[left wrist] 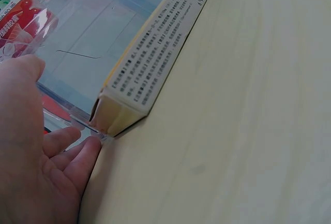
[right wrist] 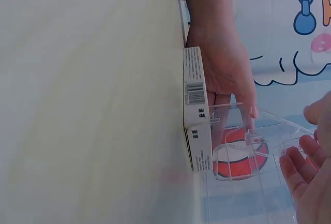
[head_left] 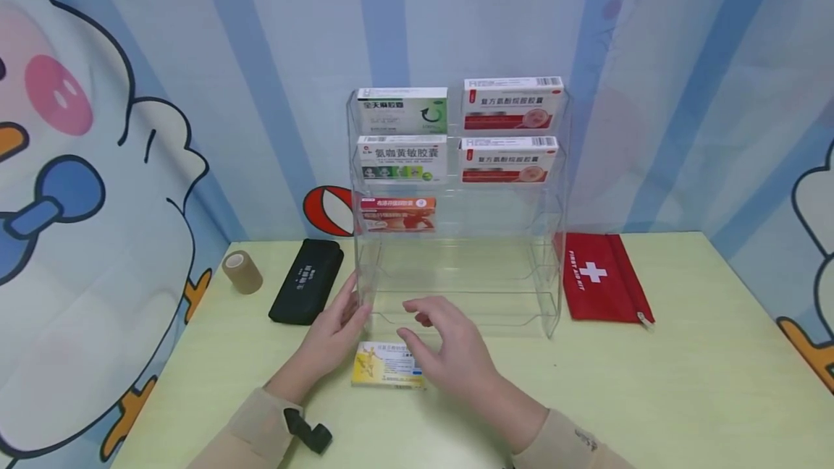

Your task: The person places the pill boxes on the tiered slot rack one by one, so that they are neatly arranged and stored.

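A clear tiered display rack (head_left: 456, 266) stands upright with several medicine boxes in its upper tiers. My left hand (head_left: 332, 335) grips the rack's lower left side, thumb in front and fingers behind; the left wrist view shows this hand (left wrist: 57, 167) at the bottom corner. On the table before the rack lies a yellow-and-white medicine box (head_left: 384, 365), its printed side and barcode facing the left wrist view. Above that box's right end hovers my right hand (head_left: 452, 349), fingers loosely bent and thumb apart, with nothing between them. The right hand (right wrist: 315, 167) covers part of the rack in its wrist view.
Upper tiers hold a green-and-white box (head_left: 404, 113), a white box (head_left: 404, 161), two red-and-white boxes (head_left: 511, 107) and an orange-red box (head_left: 397, 216). Left of the rack lie a black pouch (head_left: 306, 282) and a tan bandage roll (head_left: 243, 273). A red first aid pouch (head_left: 606, 277) lies right.
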Demonstrator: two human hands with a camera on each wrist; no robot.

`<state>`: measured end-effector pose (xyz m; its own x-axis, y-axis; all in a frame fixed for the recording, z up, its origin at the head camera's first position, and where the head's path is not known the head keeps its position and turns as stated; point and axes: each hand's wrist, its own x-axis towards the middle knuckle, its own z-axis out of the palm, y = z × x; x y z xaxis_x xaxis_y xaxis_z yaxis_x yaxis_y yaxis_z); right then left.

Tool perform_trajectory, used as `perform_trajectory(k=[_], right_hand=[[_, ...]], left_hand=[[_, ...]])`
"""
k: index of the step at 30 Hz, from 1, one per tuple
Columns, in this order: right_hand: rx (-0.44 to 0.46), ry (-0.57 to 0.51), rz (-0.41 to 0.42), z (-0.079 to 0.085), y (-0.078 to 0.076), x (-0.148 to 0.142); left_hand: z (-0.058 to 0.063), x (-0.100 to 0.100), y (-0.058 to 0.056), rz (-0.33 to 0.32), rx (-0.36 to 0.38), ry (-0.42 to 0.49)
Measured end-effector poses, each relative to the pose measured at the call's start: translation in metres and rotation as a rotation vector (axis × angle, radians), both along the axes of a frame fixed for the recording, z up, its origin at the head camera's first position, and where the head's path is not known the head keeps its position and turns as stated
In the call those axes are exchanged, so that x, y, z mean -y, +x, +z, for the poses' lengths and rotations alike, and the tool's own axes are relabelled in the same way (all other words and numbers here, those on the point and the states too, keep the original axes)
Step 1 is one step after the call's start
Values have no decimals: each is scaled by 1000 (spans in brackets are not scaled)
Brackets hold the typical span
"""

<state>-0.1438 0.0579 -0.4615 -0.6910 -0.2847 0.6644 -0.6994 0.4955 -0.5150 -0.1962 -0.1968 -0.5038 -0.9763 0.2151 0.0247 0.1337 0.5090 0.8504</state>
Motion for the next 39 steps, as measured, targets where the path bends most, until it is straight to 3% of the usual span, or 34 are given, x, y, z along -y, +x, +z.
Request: perform_trajectory(k=[11, 25, 32, 39], right_hand=[[-1, 112, -5, -14, 9, -1], [208, 285, -65, -31, 17, -2], [377, 408, -59, -32, 16, -3], [391, 452, -46, -33, 17, -4]], left_hand=[[0, -1, 0, -13, -22, 1], [0, 0, 0, -13, -15, -5], [0, -1, 0, -4, -15, -1], [1, -1, 1, -10, -7, 12]])
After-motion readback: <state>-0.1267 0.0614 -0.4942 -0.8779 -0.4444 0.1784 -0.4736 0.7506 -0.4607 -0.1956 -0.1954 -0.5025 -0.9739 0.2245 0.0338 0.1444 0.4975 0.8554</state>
